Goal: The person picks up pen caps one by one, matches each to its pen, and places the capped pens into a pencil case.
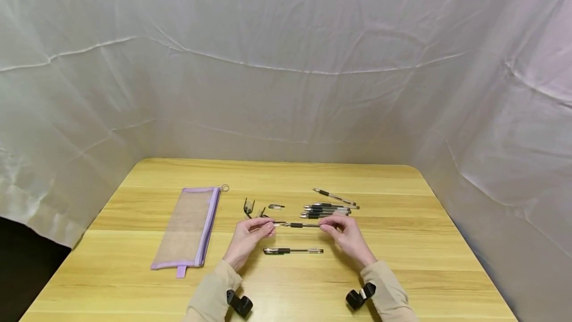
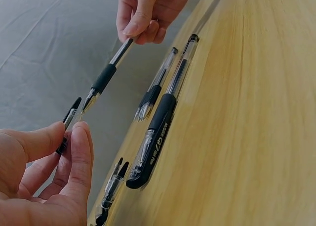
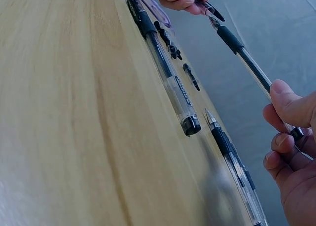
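My left hand [image 1: 248,238] pinches a clear pen cap [image 2: 71,119] with a black clip between thumb and fingers. My right hand [image 1: 347,236] holds an uncapped black gel pen [image 1: 297,225] by its rear end, level above the table. The pen's tip points left and sits at the mouth of the cap; whether it is inside cannot be told. Nearer to me, a capped gel pen [image 1: 292,251] lies crosswise on the table. Beyond the right hand several uncapped pens [image 1: 328,208] lie side by side, and a single uncapped pen [image 1: 334,196] lies askew behind them.
Several loose pen caps [image 1: 249,206] lie beyond the left hand, with one cap [image 1: 276,206] a little apart to their right. A mesh zip pouch [image 1: 184,227] with purple edging lies flat at the left of the wooden table [image 1: 402,267]. Grey cloth [image 1: 286,103] surrounds the table's far sides.
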A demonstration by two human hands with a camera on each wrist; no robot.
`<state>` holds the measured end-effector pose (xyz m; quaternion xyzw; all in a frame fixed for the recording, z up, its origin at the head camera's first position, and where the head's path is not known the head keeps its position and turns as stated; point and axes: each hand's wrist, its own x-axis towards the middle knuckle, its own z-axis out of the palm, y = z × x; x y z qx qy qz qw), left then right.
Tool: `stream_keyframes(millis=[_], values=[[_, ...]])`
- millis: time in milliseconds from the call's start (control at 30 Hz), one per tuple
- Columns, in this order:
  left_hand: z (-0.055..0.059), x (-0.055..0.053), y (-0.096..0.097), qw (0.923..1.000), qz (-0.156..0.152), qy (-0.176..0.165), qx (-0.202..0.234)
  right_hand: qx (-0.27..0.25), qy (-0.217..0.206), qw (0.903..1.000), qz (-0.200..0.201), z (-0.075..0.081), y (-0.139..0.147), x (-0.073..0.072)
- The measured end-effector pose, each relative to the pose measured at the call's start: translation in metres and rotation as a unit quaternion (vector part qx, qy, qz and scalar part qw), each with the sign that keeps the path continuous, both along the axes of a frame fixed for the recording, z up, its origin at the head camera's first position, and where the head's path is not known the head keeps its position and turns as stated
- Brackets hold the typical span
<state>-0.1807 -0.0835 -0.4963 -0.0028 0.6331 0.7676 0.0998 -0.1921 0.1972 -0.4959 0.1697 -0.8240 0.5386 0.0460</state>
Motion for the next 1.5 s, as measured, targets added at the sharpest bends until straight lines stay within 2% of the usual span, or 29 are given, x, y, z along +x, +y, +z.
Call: stream_keyframes(millis=[367,767,1133,1400,1500], values=[[-0.001,0.001,0.002,1.0000,-0.003,-0.003,0.003,0.002,0.007,1.0000,0.004,-0.002,0.000,-0.003],[0.002,0.001,0.004,0.9997,-0.024,0.007,-0.005,0.006,0.030,0.9994,0.018,-0.003,-0.008,-0.004],[0.001,0.004,0.002,0.9996,-0.021,0.010,-0.013,-0.003,0.011,0.9997,0.024,-0.003,-0.013,-0.001],[0.003,0.006,0.003,0.9998,-0.006,0.003,-0.019,-0.005,0.064,0.9976,0.027,-0.007,-0.015,-0.003],[0.004,0.007,0.003,0.9997,-0.005,0.006,-0.024,-0.013,0.068,0.9972,0.030,-0.006,-0.016,-0.002]])
